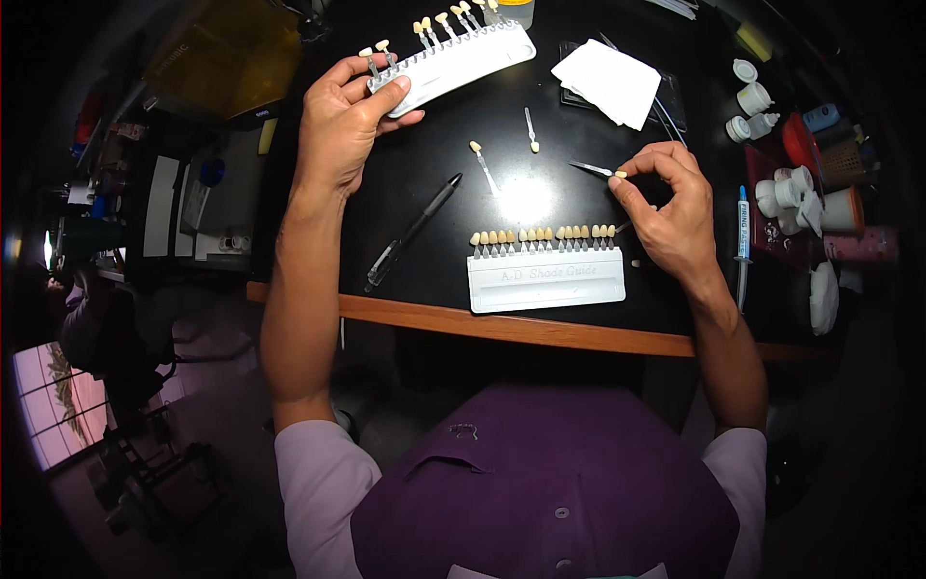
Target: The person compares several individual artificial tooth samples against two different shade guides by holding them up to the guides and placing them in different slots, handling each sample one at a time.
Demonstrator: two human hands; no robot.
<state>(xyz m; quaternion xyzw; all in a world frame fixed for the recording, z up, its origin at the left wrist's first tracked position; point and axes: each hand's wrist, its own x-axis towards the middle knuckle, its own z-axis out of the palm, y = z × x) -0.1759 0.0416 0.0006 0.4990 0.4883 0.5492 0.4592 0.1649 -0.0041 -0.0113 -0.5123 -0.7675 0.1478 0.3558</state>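
Note:
At the far left of the black table, my left hand (340, 125) is closed round one end of a white, curved dental shade guide (463, 68). It is lifted and tilted, and several tooth-shaped tabs stand in its slots, with gaps between them. My right hand (675, 212) pinches a single shade tab (595, 169) by its tooth end, its thin stem pointing left. Two loose shade tabs, one nearer (484, 166) and one farther (530, 127), lie on the table between my hands. A second white shade guide (547, 282), with a full-looking row of tooth tabs, lies near the front edge.
A black pen (415, 234) lies right of my left forearm. White paper sheets (610, 82) rest on a dark case beyond my right hand, beside tweezers (667, 121). A syringe (744, 249) and several small jars (753, 97) stand or lie at the right. The wooden table edge (521, 326) runs before me.

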